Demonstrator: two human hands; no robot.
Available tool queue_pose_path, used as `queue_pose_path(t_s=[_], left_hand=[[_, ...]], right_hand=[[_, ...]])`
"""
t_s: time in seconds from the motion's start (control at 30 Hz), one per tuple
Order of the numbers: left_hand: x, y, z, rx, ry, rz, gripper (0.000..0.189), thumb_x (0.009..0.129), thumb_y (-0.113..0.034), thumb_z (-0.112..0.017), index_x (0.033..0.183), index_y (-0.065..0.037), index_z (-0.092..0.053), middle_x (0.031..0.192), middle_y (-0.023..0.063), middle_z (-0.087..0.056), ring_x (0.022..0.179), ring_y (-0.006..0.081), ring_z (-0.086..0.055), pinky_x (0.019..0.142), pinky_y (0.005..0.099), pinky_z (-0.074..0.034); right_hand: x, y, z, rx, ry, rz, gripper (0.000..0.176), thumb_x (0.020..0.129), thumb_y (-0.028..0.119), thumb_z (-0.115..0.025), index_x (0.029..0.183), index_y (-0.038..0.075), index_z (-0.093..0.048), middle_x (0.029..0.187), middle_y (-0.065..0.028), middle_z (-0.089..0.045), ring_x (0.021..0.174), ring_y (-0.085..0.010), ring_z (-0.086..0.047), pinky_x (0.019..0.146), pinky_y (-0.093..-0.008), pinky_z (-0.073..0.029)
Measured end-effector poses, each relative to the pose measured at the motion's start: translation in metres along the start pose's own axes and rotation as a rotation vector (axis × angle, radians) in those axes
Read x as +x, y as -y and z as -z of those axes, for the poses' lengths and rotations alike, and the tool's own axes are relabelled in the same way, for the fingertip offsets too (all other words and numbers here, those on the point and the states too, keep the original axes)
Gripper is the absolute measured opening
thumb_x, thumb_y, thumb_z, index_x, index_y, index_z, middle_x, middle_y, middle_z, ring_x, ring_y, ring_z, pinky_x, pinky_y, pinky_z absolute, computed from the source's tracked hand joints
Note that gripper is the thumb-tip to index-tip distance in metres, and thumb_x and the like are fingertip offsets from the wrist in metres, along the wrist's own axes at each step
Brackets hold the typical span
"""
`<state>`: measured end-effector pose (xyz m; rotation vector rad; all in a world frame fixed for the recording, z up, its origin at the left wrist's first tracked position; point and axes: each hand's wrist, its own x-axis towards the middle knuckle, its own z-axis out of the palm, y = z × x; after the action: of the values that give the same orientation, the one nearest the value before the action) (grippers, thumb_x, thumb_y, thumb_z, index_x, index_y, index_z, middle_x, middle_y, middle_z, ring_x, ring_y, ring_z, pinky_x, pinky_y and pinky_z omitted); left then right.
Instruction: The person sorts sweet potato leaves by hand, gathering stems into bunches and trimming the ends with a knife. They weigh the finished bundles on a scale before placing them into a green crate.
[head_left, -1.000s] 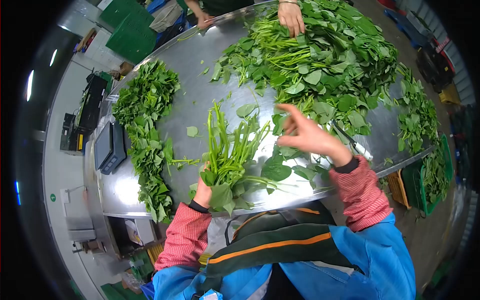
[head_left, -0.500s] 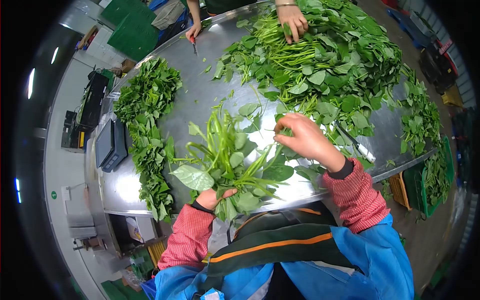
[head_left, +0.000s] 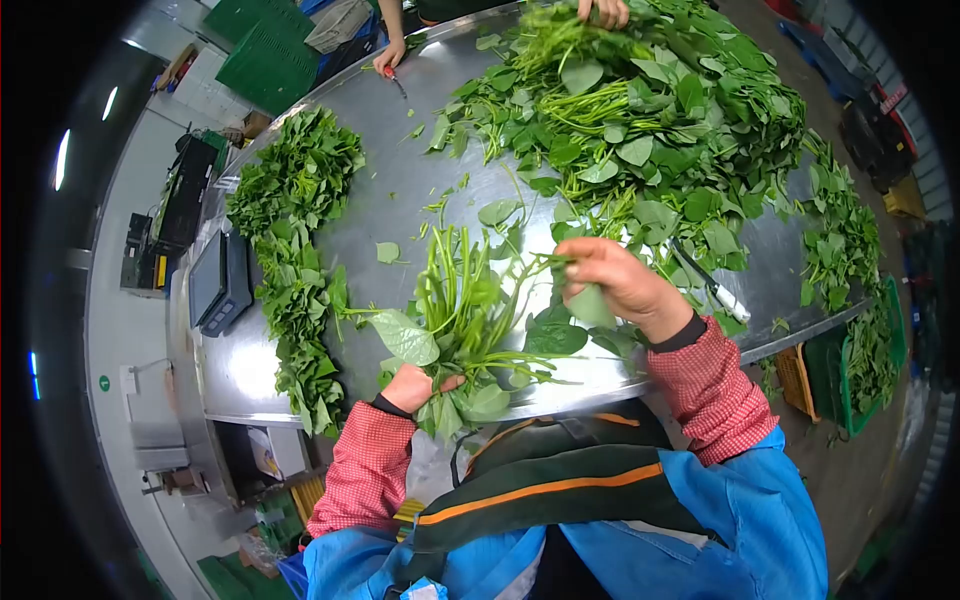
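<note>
Your left hand (head_left: 410,388) wraps the leafy lower end of the bunch (head_left: 455,290), thumb across it, bare stems fanning up and away from you at the near edge of the tabletop (head_left: 390,215). Your right hand (head_left: 618,280) is just right of it, thumb and forefinger pinching a leafy sprig (head_left: 590,306); exact contact point is blurred. For a clean hold: left grip snug but not crushing, stem ends level; pinch the sprig by its stem, since the leaf probably tears first. Mind the splayed stems on the right side of the bunch, they could snag. Knife (head_left: 733,302) lies past your right hand, white handle towards you, so watch that forearm. Beyond: big leafy pile (head_left: 690,130) far right, row of greens (head_left: 290,175) on the left, scale (head_left: 222,285) beside it. Across from you, a co-worker's hand (head_left: 390,55) holds a red-handled tool (head_left: 390,74).
</note>
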<state>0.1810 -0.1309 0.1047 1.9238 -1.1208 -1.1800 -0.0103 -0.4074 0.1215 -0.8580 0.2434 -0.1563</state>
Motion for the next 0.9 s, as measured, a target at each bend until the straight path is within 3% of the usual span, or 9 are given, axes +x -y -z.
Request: queue_pose_path(t_s=[0.2,0.23,0.33,0.47,0.5,0.6,0.63,0.73,0.9], left_hand=[[0.003,0.033,-0.004,0.499,-0.062,-0.209,0.036,0.071,-0.014,-0.075,0.103,-0.004,-0.061,0.098,0.0132,-0.061,0.094,0.0331,-0.057,0.085,0.0408,-0.045],[0.006,0.032,-0.009,0.3,-0.15,-0.236,0.033,0.071,-0.014,-0.075,0.099,-0.004,-0.061,0.098,0.0124,-0.062,0.094,0.032,-0.058,0.084,0.0403,-0.045],[0.009,0.019,-0.008,0.497,-0.138,-0.235,0.031,0.072,-0.013,-0.073,0.1,-0.005,-0.062,0.097,0.0112,-0.062,0.093,0.0316,-0.058,0.085,0.0411,-0.045],[0.028,0.008,-0.019,0.222,-0.263,-0.172,0.036,0.074,-0.011,-0.07,0.109,-0.005,-0.062,0.108,0.012,-0.063,0.105,0.0318,-0.057,0.096,0.039,-0.043],[0.03,0.01,-0.023,0.225,-0.342,-0.204,0.037,0.075,-0.01,-0.07,0.11,-0.004,-0.062,0.111,0.0133,-0.062,0.108,0.0323,-0.056,0.097,0.0388,-0.042],[0.031,-0.002,-0.022,0.399,-0.578,-0.247,0.038,0.075,-0.008,-0.068,0.112,-0.002,-0.06,0.113,0.0169,-0.061,0.11,0.0342,-0.055,0.097,0.0399,-0.043],[0.029,-0.01,-0.016,0.366,-0.528,-0.234,0.04,0.075,-0.005,-0.067,0.113,-0.001,-0.058,0.111,0.0194,-0.059,0.107,0.036,-0.055,0.091,0.0411,-0.046],[0.025,-0.016,-0.011,0.575,-0.556,-0.331,0.041,0.073,-0.002,-0.067,0.113,0.0,-0.056,0.106,0.0184,-0.059,0.099,0.0375,-0.056,0.083,0.0411,-0.047],[0.032,-0.039,-0.017,0.487,-0.646,-0.408,0.043,0.072,-0.002,-0.068,0.113,0.0,-0.055,0.106,0.0185,-0.057,0.096,0.0376,-0.056,0.081,0.0409,-0.048]], right_hand=[[-0.013,0.059,0.009,0.501,0.45,0.503,0.031,0.088,0.025,-0.061,0.109,0.002,-0.059,0.084,-0.0054,-0.059,0.075,-0.015,-0.059,0.066,-0.0269,-0.049],[-0.011,0.057,0.014,0.04,0.222,0.437,0.036,0.087,0.029,-0.062,0.11,0.001,-0.058,0.085,-0.0065,-0.06,0.076,-0.0165,-0.06,0.066,-0.028,-0.049],[-0.008,0.035,0.02,-1.436,-0.366,0.137,0.06,0.08,0.047,-0.067,0.115,-0.001,-0.056,0.094,-0.0128,-0.063,0.083,-0.0224,-0.062,0.07,-0.033,-0.05],[0.008,0.003,-0.022,-0.934,-0.239,-0.012,0.07,0.079,0.055,-0.066,0.115,-0.004,-0.056,0.086,-0.0133,-0.065,0.077,-0.024,-0.064,0.07,-0.0331,-0.05],[0.018,-0.014,-0.02,-0.959,-0.327,0.077,0.056,0.086,0.051,-0.062,0.102,-0.003,-0.059,0.073,-0.0078,-0.062,0.063,-0.0181,-0.059,0.061,-0.0297,-0.047],[0.024,-0.006,-0.01,-0.586,-0.137,-0.186,0.036,0.094,0.036,-0.056,0.093,0.0,-0.056,0.066,-0.0014,-0.055,0.06,-0.0087,-0.052,0.055,-0.0241,-0.042],[0.021,-0.014,-0.013,-0.5,-0.116,-0.047,0.033,0.098,0.032,-0.048,0.078,0.006,-0.05,0.057,0.0014,-0.047,0.049,-0.0081,-0.042,0.048,-0.0235,-0.035],[0.002,-0.007,-0.008,-0.137,-0.001,-0.129,0.037,0.099,0.027,-0.045,0.067,0.009,-0.043,0.054,0.0034,-0.039,0.045,-0.0076,-0.032,0.044,-0.0236,-0.028],[-0.025,0.008,-0.019,0.329,0.142,0.039,0.033,0.098,0.022,-0.045,0.068,0.012,-0.038,0.051,0.0043,-0.033,0.042,-0.0076,-0.028,0.04,-0.0241,-0.023]])
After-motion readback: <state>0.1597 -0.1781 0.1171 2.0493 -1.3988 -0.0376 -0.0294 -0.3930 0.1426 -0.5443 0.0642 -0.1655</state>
